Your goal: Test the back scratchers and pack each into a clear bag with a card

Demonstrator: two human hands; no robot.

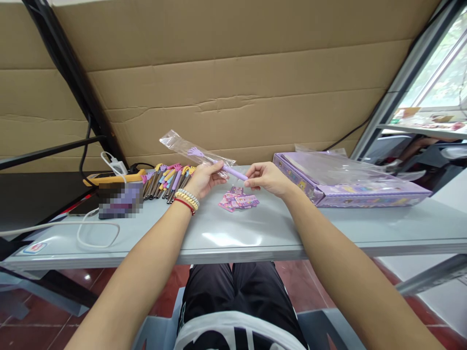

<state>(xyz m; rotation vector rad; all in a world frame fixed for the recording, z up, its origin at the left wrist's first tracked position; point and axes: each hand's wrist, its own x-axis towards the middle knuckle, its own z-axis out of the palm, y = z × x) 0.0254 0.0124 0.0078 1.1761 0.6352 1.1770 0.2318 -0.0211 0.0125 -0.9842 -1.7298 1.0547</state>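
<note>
A clear plastic sleeve (182, 144) is held up over the grey table (233, 233) by my left hand (206, 179), whose fingers are closed on its open end. Partly inside the sleeve is a purple pen (233, 171) topped with a small hand shape. My right hand (266, 179) pinches the pen's lower end at the sleeve's mouth. Just below both hands lies a little heap of pink and purple cards (239, 200).
A bundle of several coloured hand-topped pens (168, 179) lies left of my hands. Farther left are a yellow power strip (113, 179), a white cable (97, 236) and a phone. A flat purple box (350, 187) under clear plastic sits right. Cardboard lines the wall behind.
</note>
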